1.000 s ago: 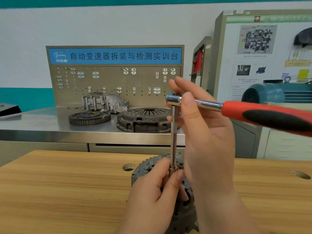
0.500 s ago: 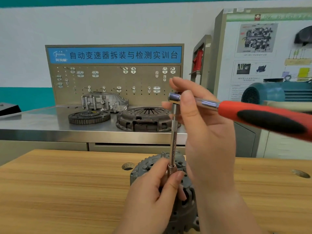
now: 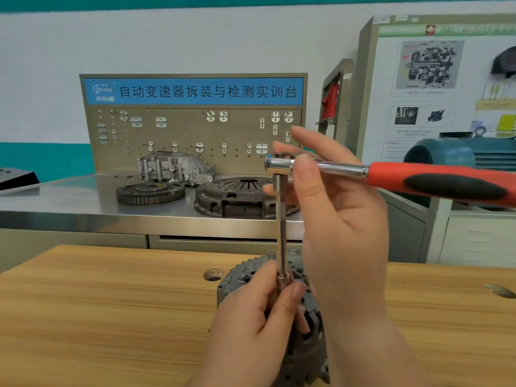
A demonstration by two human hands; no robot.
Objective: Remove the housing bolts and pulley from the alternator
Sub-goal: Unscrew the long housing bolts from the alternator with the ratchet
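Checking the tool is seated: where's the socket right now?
Head view, low centre: the socket is at the top of the alternator, pinched by the left hand, below the ratchet the right hand holds.

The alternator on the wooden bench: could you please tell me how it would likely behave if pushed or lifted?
The alternator looks like cast metal, so probably rigid and heavy for its size. Its rounded housing might rock or roll on the wooden bench if shoved.
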